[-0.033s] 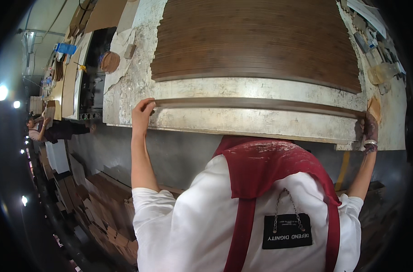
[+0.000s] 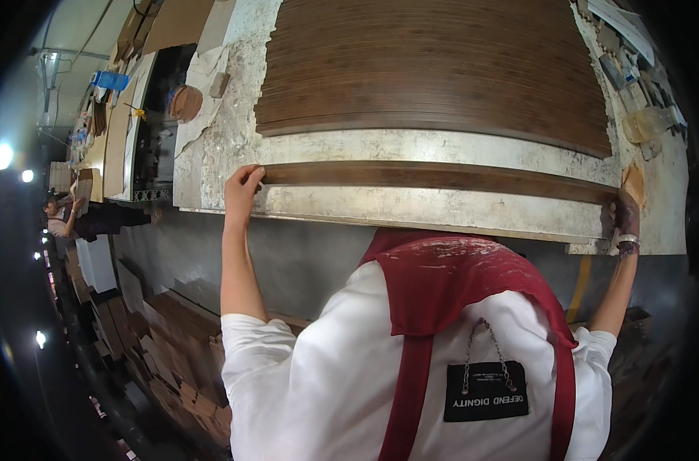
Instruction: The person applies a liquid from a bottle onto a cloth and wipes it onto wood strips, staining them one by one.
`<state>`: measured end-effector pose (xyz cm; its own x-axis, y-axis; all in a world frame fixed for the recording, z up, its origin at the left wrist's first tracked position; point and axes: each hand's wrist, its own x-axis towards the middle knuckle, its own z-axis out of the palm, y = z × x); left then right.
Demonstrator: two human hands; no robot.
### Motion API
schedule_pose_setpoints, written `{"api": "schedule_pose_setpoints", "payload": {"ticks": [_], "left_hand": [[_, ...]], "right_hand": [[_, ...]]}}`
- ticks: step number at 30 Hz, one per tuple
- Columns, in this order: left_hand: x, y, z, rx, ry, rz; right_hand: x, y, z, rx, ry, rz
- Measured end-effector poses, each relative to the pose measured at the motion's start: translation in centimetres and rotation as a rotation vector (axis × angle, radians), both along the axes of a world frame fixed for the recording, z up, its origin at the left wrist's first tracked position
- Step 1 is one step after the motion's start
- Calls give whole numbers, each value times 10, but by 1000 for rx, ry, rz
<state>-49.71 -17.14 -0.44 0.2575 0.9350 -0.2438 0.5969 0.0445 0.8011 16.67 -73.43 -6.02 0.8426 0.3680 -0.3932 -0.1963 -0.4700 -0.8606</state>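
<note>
A long, narrow brown wood strip (image 2: pixel 434 177) spans the pale, worn tabletop (image 2: pixel 411 201) near its front edge. My left hand (image 2: pixel 244 184) pinches the strip's left end between thumb and fingers. At the other end my right hand (image 2: pixel 626 217), dark-stained or covered in something dark, is closed round the strip's tip; its fingers are partly hidden. Beyond the strip lies a broad row of similar brown strips (image 2: pixel 434 73), packed side by side, with a band of bare tabletop between.
Scraps and a clear plastic container (image 2: pixel 646 124) crowd the table's right side. A round brown object (image 2: pixel 186 104) and a small block (image 2: pixel 220 85) sit at the left. Another person (image 2: pixel 77 219) works far left. Stacked brown boards (image 2: pixel 177 338) stand on the floor behind.
The strip between my hands has tilted, so that more of its broad brown face shows. Both hands keep nearly the same places.
</note>
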Motion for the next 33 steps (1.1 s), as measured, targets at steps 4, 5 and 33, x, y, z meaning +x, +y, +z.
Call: {"api": "schedule_pose_setpoints", "payload": {"ticks": [4,5,33], "left_hand": [[0,24,-28,57,206,-157],[-4,23,-32,53,213,-185],[36,-41,-34,621,489,-744]], "right_hand": [[20,17,-13,-448,-158,153],[5,40,-3,-492,-223,195],[82,-36,-92,-754,-942,70]]}}
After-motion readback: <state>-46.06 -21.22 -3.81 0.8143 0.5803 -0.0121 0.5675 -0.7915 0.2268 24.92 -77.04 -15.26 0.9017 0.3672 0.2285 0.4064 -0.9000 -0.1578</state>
